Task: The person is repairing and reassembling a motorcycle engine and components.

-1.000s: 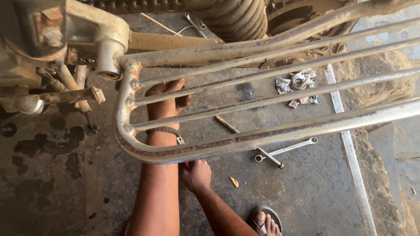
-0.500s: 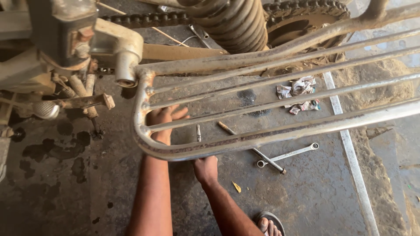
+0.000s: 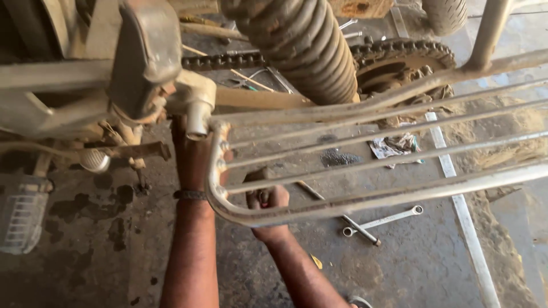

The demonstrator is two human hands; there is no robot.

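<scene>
Clenching a small red-handled tool (image 3: 264,197), the right hand (image 3: 268,208) sat beneath the rack (image 3: 365,202); left hand hidden at eleven o'clock, grip undeterminable.

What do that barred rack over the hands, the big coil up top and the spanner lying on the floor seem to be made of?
Rack: metal tubing, probably steel, with a dull, scuffed silvery finish. Coil spring: thick metal, likely steel, coated brown with dust or rust. Spanner: bright metal, perhaps chromed steel, since it shines against the stained floor.
</scene>
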